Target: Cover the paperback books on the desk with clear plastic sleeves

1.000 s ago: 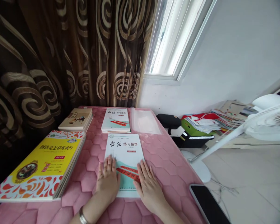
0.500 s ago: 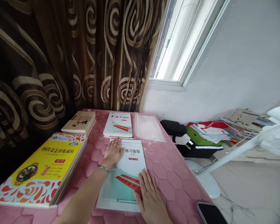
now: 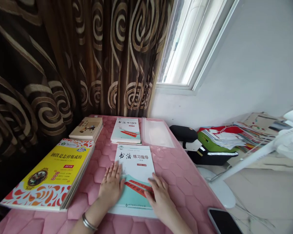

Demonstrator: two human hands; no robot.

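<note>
A thin calligraphy workbook (image 3: 136,169) with a white and pale green cover lies flat in front of me, a red banner printed across it. My left hand (image 3: 111,183) rests along its left edge, fingers stretched out, a silver bracelet on the wrist. At the right edge is my right hand (image 3: 161,196), its fingers slightly bent and apart, the thumb on the cover. Just beyond lies a stack of matching workbooks (image 3: 126,129). Clear plastic sheets (image 3: 157,132) lie to the right of that stack.
Yellow-covered books (image 3: 55,172) are piled at the left, with a stack of smaller tan books (image 3: 87,127) behind. The quilted pink cover (image 3: 185,191) carries a phone (image 3: 223,221) at its right edge. A white fan (image 3: 258,156) and a black bin (image 3: 215,157) stand beyond.
My left hand slid up to the workbook's top, then came back to its left edge. The right hand stays by the right edge, its fingers now more bent. The view has shifted slightly.
</note>
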